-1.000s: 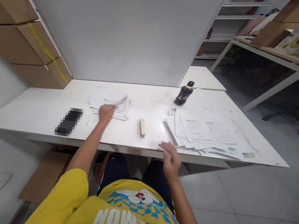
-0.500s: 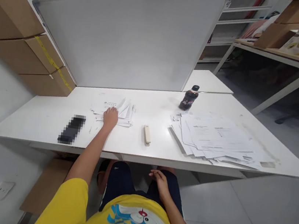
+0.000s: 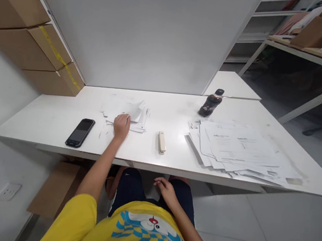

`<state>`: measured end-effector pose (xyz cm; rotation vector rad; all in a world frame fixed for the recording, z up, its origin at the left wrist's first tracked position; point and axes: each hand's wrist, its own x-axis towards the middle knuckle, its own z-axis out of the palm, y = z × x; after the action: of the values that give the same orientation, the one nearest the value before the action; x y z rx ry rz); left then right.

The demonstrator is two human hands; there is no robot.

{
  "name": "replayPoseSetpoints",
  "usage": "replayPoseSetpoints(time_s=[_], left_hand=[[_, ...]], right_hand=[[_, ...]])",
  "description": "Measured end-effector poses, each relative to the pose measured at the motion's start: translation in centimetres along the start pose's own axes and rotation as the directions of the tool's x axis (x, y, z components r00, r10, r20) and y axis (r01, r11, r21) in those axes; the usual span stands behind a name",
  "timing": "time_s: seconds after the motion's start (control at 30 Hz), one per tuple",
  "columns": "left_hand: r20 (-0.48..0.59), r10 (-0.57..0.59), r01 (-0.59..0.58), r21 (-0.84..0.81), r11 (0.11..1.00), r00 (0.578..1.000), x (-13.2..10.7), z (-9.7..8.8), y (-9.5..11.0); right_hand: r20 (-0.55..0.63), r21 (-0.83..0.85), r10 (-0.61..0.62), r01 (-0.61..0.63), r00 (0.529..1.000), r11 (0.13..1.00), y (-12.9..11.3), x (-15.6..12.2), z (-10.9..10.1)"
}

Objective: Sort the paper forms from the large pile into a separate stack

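Here, paper pile (image 3: 134,113) runs longest sideways; left hand (image 3: 122,126) atop, fingers' grip unclear.

The person's right hand (image 3: 168,191), a second ago raised near the front edge of the bench (image 3: 175,146), has dropped to the lap, its fingers loosely curled over the dark shorts (image 3: 130,186). At the paper pile, the upturned sheet (image 3: 136,111) beside the left hand (image 3: 122,126), at first a narrow raised flap, now spreads as a broader curl. The office chair at far right has mostly slipped out of view.
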<state>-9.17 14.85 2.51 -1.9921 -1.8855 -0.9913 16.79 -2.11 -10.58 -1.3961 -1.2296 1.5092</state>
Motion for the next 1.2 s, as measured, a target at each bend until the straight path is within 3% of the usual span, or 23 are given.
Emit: replayPoseSetpoints(time_s=[0.03,0.07,0.13,0.2,0.3,0.4,0.43,0.47,0.53,0.57,0.6,0.63,0.7,0.77,0.87,1.03,1.1,1.2], left_hand=[[-0.051,0.007,-0.007,-0.002,1.000,0.999,-1.9,-0.5,1.6],[-0.152,0.101,-0.108,-0.033,0.994,0.983,-4.1,-1.0,3.4],[-0.260,0.354,-0.381,-0.059,0.923,0.898,-9.0,-2.1,7.1],[-0.229,0.563,-0.584,-0.031,0.811,0.794,-13.1,-3.4,9.9],[-0.087,0.690,-0.695,-0.040,0.718,0.719,-15.9,-5.0,11.1],[-0.065,0.735,-0.736,-0.127,0.665,0.675,-15.3,-5.7,9.7],[-0.113,0.692,-0.701,-0.160,0.695,0.713,-14.8,-5.6,9.2],[-0.170,0.586,-0.610,-0.211,0.764,0.792,-14.3,-5.3,8.9],[-0.205,0.174,-0.244,-0.397,0.885,0.963,-13.3,-4.7,8.7],[-0.141,-0.054,-0.025,-0.509,0.861,0.988,-12.8,-4.3,8.8],[-0.033,-0.226,0.161,-0.604,0.781,0.974,-12.4,-4.0,9.0],[0.088,-0.319,0.293,-0.670,0.682,0.944,-11.9,-3.7,9.1],[0.256,-0.341,0.413,-0.729,0.546,0.904,-11.1,-3.5,9.2],[0.310,-0.285,0.417,-0.751,0.512,0.907,-10.6,-3.8,9.1],[0.310,-0.173,0.354,-0.770,0.531,0.935,-10.8,-4.1,8.6],[0.357,-0.160,0.382,-0.731,0.566,0.920,-12.3,-3.9,8.3],[0.283,-0.226,0.362,-0.727,0.583,0.932,-12.6,-4.6,8.7],[-0.006,-0.284,0.194,-0.717,0.669,0.959,-11.8,-8.0,10.9]], right_hand=[[0.052,0.042,-0.007,0.005,0.999,0.999,-1.7,-0.6,0.2],[0.119,0.122,-0.017,0.002,0.993,0.993,-3.6,-1.2,0.3],[0.141,0.339,-0.075,0.023,0.987,0.940,-7.2,-2.4,0.1],[0.048,0.440,-0.116,0.083,0.992,0.894,-10.2,-3.4,-0.5],[-0.116,0.255,-0.150,0.175,0.982,0.951,-12.5,-4.1,-2.2],[-0.135,-0.066,-0.308,0.301,0.942,0.951,-13.8,-3.7,-4.5],[-0.108,-0.138,-0.363,0.347,0.926,0.928,-14.2,-3.3,-5.3],[-0.083,-0.186,-0.406,0.386,0.910,0.904,-14.6,-2.8,-6.0],[-0.086,-0.219,-0.448,0.422,0.890,0.880,-15.1,-1.5,-7.0],[-0.121,-0.211,-0.445,0.415,0.887,0.885,-15.1,-0.8,-7.3],[-0.171,-0.193,-0.424,0.391,0.889,0.900,-15.0,-0.1,-7.4],[-0.222,-0.168,-0.389,0.358,0.894,0.919,-14.7,0.5,-7.4],[-0.281,-0.121,-0.338,0.316,0.898,0.941,-13.8,1.2,-7.3],[-0.266,-0.114,-0.376,0.358,0.888,0.927,-13.0,1.4,-7.4],[-0.183,-0.169,-0.482,0.456,0.857,0.874,-12.5,1.3,-8.1],[-0.207,-0.258,-0.447,0.393,0.870,0.883,-13.1,0.7,-9.1],[-0.213,-0.271,-0.379,0.318,0.901,0.909,-13.3,0.4,-9.4],[-0.192,-0.311,-0.207,0.140,0.959,0.940,-13.4,0.3,-10.0]])
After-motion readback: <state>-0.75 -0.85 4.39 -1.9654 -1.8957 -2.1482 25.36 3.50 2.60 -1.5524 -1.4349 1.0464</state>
